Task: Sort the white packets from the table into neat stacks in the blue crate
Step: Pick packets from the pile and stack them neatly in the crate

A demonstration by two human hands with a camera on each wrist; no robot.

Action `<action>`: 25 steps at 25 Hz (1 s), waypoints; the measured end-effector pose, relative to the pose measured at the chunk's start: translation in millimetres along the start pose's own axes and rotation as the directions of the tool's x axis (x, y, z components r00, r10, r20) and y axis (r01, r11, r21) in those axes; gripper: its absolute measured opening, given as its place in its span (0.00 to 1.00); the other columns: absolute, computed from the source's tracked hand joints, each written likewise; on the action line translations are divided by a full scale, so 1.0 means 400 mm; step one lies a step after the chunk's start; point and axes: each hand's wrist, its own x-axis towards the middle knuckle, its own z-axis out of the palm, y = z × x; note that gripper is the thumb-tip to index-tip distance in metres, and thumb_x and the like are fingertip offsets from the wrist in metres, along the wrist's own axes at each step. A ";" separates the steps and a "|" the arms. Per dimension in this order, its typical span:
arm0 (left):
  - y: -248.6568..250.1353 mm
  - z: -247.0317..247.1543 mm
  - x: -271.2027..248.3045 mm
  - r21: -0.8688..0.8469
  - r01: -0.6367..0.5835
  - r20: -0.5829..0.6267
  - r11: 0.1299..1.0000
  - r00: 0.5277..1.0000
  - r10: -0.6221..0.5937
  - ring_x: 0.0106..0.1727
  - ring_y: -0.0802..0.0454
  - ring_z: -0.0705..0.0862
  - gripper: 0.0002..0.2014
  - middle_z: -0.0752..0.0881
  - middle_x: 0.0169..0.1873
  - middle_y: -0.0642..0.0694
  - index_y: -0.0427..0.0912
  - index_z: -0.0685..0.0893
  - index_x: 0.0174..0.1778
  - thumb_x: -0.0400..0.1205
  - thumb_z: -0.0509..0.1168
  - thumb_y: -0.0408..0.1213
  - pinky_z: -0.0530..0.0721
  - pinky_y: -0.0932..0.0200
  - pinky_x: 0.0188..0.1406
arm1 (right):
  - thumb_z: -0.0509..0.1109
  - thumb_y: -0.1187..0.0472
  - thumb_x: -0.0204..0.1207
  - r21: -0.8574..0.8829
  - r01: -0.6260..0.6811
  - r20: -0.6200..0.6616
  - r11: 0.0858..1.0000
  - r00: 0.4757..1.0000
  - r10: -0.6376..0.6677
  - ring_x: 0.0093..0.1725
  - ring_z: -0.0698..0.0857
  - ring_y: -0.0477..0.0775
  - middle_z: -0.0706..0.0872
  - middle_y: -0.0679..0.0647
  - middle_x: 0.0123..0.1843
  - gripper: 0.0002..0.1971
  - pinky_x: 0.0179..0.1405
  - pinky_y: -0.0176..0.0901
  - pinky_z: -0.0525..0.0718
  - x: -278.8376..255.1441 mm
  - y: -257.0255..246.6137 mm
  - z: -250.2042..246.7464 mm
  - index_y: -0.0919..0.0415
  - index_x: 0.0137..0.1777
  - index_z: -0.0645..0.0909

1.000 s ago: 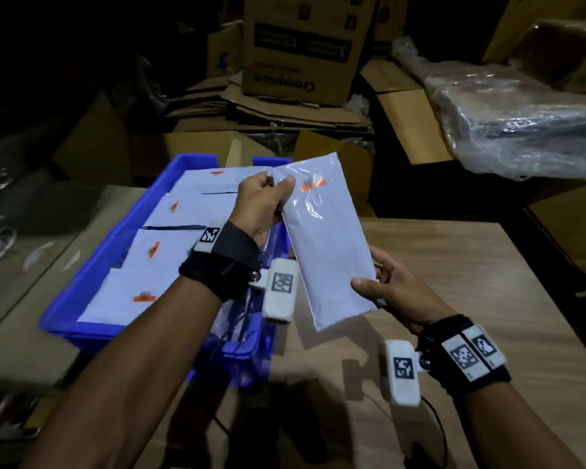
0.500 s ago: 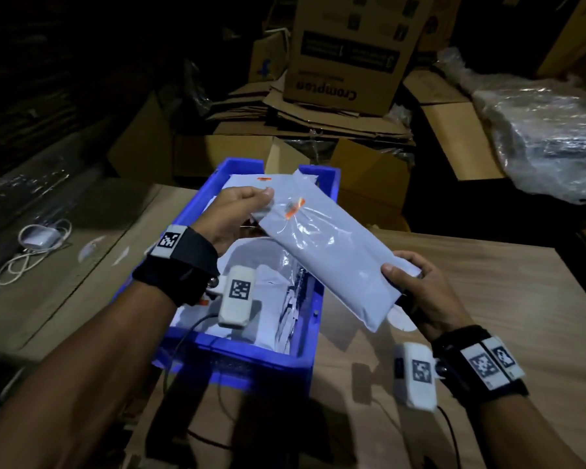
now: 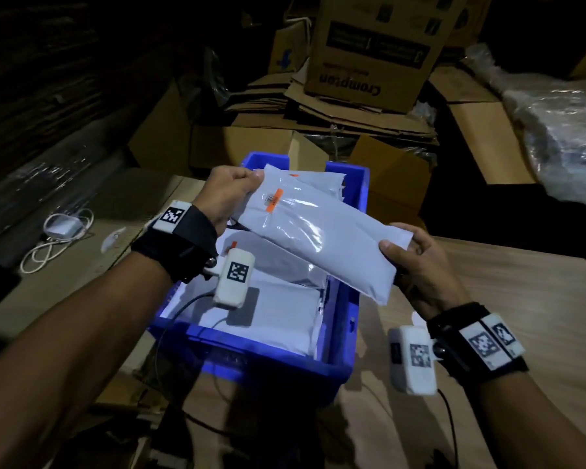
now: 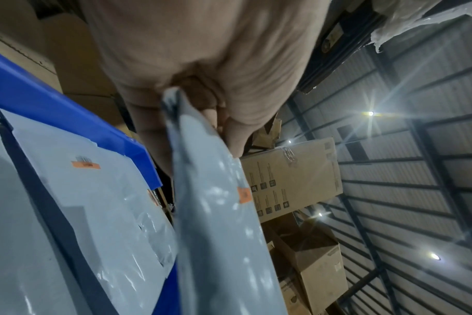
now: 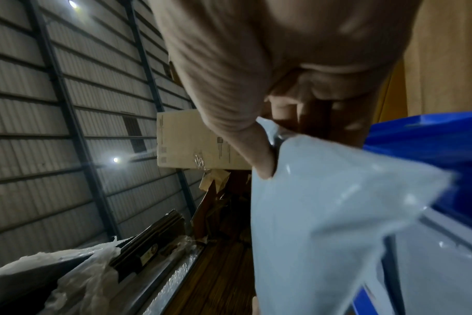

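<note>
Several white packets already lie stacked in the blue crate [image 3: 344, 363]. One white packet [image 3: 315, 236] hangs above it, left hand [image 3: 229, 194] pinching its far corner, right hand [image 3: 420, 262] gripping its near end; placing remains.

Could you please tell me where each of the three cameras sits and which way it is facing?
Head: looks down on the blue crate; both forearms, left hand and right hand show.
Left wrist: looks along the palm, up at the corrugated wall; fingers pinch the packet.
Right wrist: likewise; thumb on the packet's other end.
All three share the packet and crate.
</note>
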 end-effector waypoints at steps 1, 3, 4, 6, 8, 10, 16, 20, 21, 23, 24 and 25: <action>-0.001 -0.014 0.004 -0.012 0.003 -0.018 1.000 1.000 -0.003 0.30 0.52 0.86 0.12 0.89 0.33 0.42 0.36 0.85 0.40 0.86 0.64 0.38 0.85 0.58 0.33 | 0.72 0.71 0.75 -0.009 -0.003 -0.014 1.000 1.000 0.003 0.38 0.90 0.50 0.91 0.49 0.41 0.13 0.30 0.43 0.87 0.008 -0.007 0.021 0.59 0.56 0.79; 0.000 -0.044 0.012 0.038 0.007 -0.049 0.999 0.999 -0.005 0.31 0.53 0.83 0.13 0.86 0.36 0.42 0.34 0.84 0.46 0.88 0.61 0.41 0.82 0.60 0.33 | 0.72 0.72 0.77 -0.061 -0.003 -0.044 0.998 0.999 0.001 0.35 0.89 0.49 0.90 0.49 0.40 0.10 0.28 0.41 0.86 0.032 -0.027 0.060 0.58 0.53 0.80; 0.000 -0.064 0.018 0.106 0.013 -0.054 0.994 0.998 -0.007 0.34 0.53 0.81 0.13 0.85 0.39 0.43 0.36 0.83 0.50 0.88 0.60 0.43 0.80 0.60 0.34 | 0.72 0.72 0.77 -0.098 -0.004 -0.053 0.995 0.999 -0.001 0.33 0.88 0.48 0.89 0.50 0.39 0.10 0.27 0.40 0.85 0.049 -0.038 0.080 0.57 0.51 0.80; -0.008 -0.113 0.033 0.316 -0.018 -0.023 0.949 0.999 0.027 0.41 0.51 0.81 0.13 0.84 0.45 0.45 0.41 0.82 0.54 0.85 0.63 0.48 0.80 0.57 0.41 | 0.72 0.73 0.77 -0.166 -0.028 -0.048 0.986 0.999 0.020 0.28 0.86 0.46 0.88 0.52 0.39 0.10 0.22 0.37 0.81 0.085 -0.057 0.124 0.59 0.51 0.80; -0.022 -0.159 0.040 0.610 -0.112 0.102 0.784 0.993 0.063 0.53 0.47 0.83 0.18 0.85 0.56 0.44 0.43 0.82 0.63 0.83 0.66 0.50 0.81 0.52 0.53 | 0.72 0.73 0.76 -0.232 -0.068 -0.025 0.970 0.998 0.063 0.24 0.84 0.46 0.87 0.55 0.39 0.12 0.21 0.35 0.79 0.119 -0.057 0.164 0.62 0.56 0.80; -0.038 -0.184 0.033 0.838 -0.235 0.275 0.493 0.961 -0.010 0.62 0.45 0.81 0.22 0.82 0.66 0.45 0.46 0.77 0.72 0.84 0.63 0.52 0.79 0.52 0.59 | 0.73 0.73 0.75 -0.302 -0.129 -0.025 0.944 0.992 0.127 0.22 0.81 0.48 0.85 0.59 0.37 0.11 0.22 0.35 0.77 0.143 -0.039 0.204 0.63 0.55 0.81; -0.104 -0.154 0.026 0.885 -0.443 0.466 0.145 0.855 -0.229 0.63 0.42 0.79 0.22 0.80 0.61 0.45 0.47 0.76 0.66 0.79 0.68 0.50 0.79 0.48 0.59 | 0.74 0.75 0.74 -0.458 -0.240 -0.087 0.856 0.970 0.225 0.27 0.79 0.54 0.83 0.63 0.37 0.11 0.23 0.39 0.78 0.175 0.036 0.282 0.63 0.52 0.79; -0.144 -0.103 0.045 0.886 -0.458 0.458 0.071 0.843 -0.281 0.64 0.40 0.79 0.26 0.77 0.64 0.43 0.48 0.72 0.70 0.77 0.70 0.48 0.77 0.53 0.55 | 0.78 0.71 0.70 -0.684 -0.275 -0.166 0.676 0.961 0.223 0.35 0.83 0.54 0.85 0.62 0.46 0.19 0.31 0.42 0.84 0.198 0.077 0.286 0.63 0.58 0.78; -0.152 -0.093 0.050 0.885 -0.463 0.458 0.057 0.841 -0.287 0.63 0.40 0.79 0.27 0.78 0.63 0.43 0.49 0.72 0.70 0.76 0.70 0.47 0.76 0.53 0.53 | 0.79 0.69 0.69 -0.741 -0.273 -0.166 0.614 0.960 0.226 0.41 0.84 0.56 0.84 0.61 0.51 0.22 0.36 0.45 0.86 0.202 0.083 0.285 0.61 0.61 0.77; -0.162 -0.078 0.059 0.888 -0.458 0.451 0.053 0.839 -0.304 0.61 0.39 0.80 0.25 0.78 0.62 0.43 0.50 0.72 0.68 0.76 0.71 0.46 0.79 0.51 0.53 | 0.81 0.63 0.67 -0.859 -0.236 -0.149 0.455 0.964 0.218 0.54 0.85 0.61 0.81 0.60 0.61 0.25 0.50 0.50 0.87 0.209 0.087 0.286 0.58 0.63 0.77; -0.165 -0.073 0.061 0.889 -0.456 0.447 0.050 0.837 -0.316 0.61 0.38 0.80 0.25 0.78 0.61 0.42 0.50 0.72 0.68 0.76 0.71 0.46 0.80 0.49 0.54 | 0.81 0.60 0.67 -0.913 -0.197 -0.128 0.358 0.970 0.206 0.58 0.83 0.62 0.79 0.60 0.64 0.25 0.54 0.50 0.86 0.210 0.083 0.288 0.57 0.63 0.77; -0.168 -0.069 0.060 0.888 -0.457 0.446 0.045 0.836 -0.320 0.60 0.38 0.81 0.25 0.78 0.61 0.42 0.49 0.72 0.68 0.76 0.71 0.46 0.80 0.49 0.55 | 0.80 0.58 0.67 -0.953 -0.150 -0.101 0.262 0.976 0.191 0.60 0.82 0.63 0.77 0.59 0.65 0.25 0.53 0.49 0.84 0.209 0.078 0.292 0.56 0.63 0.77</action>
